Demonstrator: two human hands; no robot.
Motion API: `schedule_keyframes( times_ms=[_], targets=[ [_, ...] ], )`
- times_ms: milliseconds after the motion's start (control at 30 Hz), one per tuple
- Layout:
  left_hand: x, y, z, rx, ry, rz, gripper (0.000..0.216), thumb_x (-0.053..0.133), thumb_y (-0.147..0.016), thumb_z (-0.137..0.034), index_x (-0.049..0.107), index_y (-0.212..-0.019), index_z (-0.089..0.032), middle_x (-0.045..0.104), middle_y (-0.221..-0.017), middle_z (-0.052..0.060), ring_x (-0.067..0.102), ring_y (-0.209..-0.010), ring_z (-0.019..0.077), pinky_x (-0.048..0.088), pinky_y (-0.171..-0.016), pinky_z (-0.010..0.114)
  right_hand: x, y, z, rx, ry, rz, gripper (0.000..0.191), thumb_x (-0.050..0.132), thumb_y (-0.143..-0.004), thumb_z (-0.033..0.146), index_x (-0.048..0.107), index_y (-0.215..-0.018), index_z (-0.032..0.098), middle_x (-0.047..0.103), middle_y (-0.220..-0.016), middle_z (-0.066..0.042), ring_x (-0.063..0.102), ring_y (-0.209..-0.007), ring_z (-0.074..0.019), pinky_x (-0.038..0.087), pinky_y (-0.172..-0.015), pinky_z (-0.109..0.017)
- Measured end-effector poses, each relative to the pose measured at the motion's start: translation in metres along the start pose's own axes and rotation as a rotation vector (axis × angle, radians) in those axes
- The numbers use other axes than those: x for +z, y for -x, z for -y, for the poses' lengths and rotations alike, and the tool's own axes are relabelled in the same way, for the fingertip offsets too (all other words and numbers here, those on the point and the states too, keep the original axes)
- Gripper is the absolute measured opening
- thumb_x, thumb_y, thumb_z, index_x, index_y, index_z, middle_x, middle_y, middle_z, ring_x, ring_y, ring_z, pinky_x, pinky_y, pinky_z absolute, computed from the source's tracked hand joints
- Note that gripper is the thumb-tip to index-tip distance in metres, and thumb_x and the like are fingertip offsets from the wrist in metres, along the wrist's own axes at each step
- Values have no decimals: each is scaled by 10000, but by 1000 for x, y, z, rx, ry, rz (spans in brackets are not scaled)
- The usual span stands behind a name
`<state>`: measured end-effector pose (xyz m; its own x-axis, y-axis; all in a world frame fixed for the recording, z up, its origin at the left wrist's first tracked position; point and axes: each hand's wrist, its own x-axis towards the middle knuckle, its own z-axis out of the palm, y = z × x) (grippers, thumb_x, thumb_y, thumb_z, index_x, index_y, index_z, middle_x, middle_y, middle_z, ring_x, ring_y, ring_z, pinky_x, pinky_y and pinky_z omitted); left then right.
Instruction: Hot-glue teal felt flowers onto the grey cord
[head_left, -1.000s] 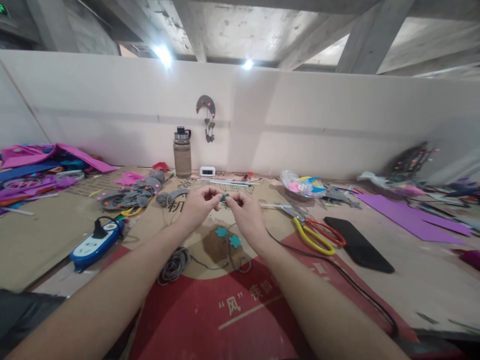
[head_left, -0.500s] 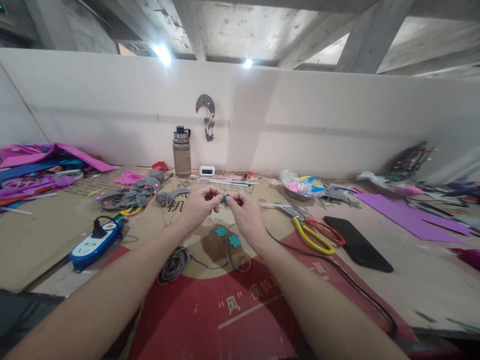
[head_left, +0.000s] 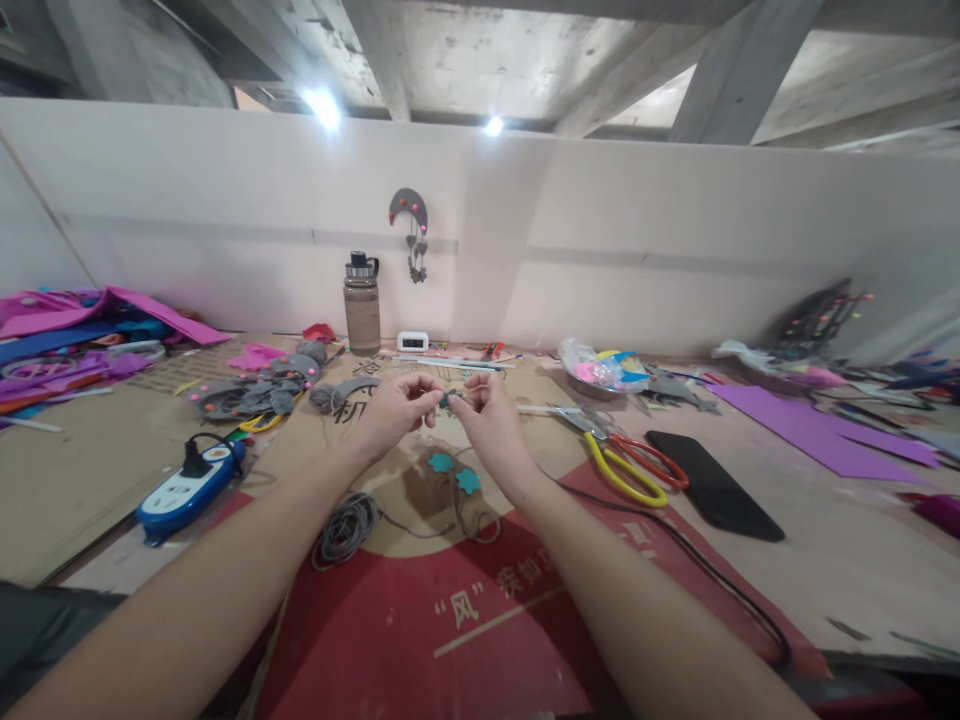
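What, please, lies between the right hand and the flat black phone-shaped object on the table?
In the head view, the metal scissors with one yellow and one red handle lie between the right hand and the phone-shaped object.

The scissors [head_left: 594,437] have one yellow and one red handle; right of them, a black phone [head_left: 712,487] and purple sheets [head_left: 814,432]; left of them, turquoise flowers [head_left: 467,481] and grey yarn [head_left: 345,530].
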<state>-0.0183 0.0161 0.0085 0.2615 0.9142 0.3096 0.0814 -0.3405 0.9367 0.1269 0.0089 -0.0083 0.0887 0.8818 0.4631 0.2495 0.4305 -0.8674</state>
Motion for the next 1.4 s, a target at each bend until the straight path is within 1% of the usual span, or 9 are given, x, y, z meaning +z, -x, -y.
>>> schedule_keyframes(
  times_ms=[67,133,267,367,533,767,1000,1200,1400],
  targets=[
    [-1,-1,2,1,10,24,174,609,-744,-323,594,-807,-162,537,-507,-35,408,-404,55,267,-390,173,0,-1,-2,8,-28,42,233,573,-701,339,550,-885,198,379,-536,79,375,-505,-113,296,-498,-236],
    [-2,-1,3,-8,10,46,190,608,-753,-337,599,-810,-156,542,-508,-29,410,-404,55,273,-391,174,0,-2,-3,25,-36,74,171,555,-706,343,571,-783,192,379,-525,68,357,-502,-110,279,-490,-238],
    [-2,-2,4,-41,14,91,248,587,-781,-378,613,-863,-145,575,-530,-12,399,-382,48,285,-388,176,-1,-4,-6,79,-60,51,168,544,-707,347,557,-722,181,475,-567,39,396,-526,-110,312,-519,-240],
    [-2,-3,5,-64,90,122,292,579,-786,-414,605,-867,-135,600,-555,11,489,-424,73,330,-404,180,-2,-4,-6,91,-58,42,183,549,-708,357,560,-734,175,522,-597,27,431,-548,-112,338,-546,-241],
    [-2,-4,6,-65,159,93,298,635,-745,-396,594,-882,-134,608,-617,16,594,-529,121,379,-410,187,-2,-2,-3,96,-64,68,161,545,-714,340,544,-714,179,533,-603,26,444,-554,-113,348,-554,-240],
    [0,-2,1,-25,-62,23,225,636,-743,-357,629,-783,-136,592,-549,-5,505,-436,68,356,-385,160,0,1,-4,2,42,81,157,514,-751,330,565,-725,184,534,-608,25,434,-548,-119,337,-544,-245],
    [-2,-3,1,-8,-104,-29,214,601,-764,-361,608,-754,-148,572,-518,-18,463,-404,59,346,-374,156,0,4,-1,-72,143,85,187,514,-778,335,570,-869,182,468,-568,42,416,-540,-127,312,-534,-249],
    [0,-3,-1,-31,-138,-31,176,585,-764,-318,591,-753,-142,555,-521,-26,433,-389,51,316,-366,158,1,4,-1,-95,135,91,188,492,-789,342,589,-775,181,525,-627,15,418,-566,-127,314,-550,-252],
    [-2,-2,-1,-23,-112,37,210,590,-770,-350,595,-769,-140,556,-519,-20,432,-404,54,320,-385,163,0,4,0,-47,86,60,180,511,-754,344,558,-685,185,452,-557,39,386,-535,-119,291,-516,-242]
  ],
)
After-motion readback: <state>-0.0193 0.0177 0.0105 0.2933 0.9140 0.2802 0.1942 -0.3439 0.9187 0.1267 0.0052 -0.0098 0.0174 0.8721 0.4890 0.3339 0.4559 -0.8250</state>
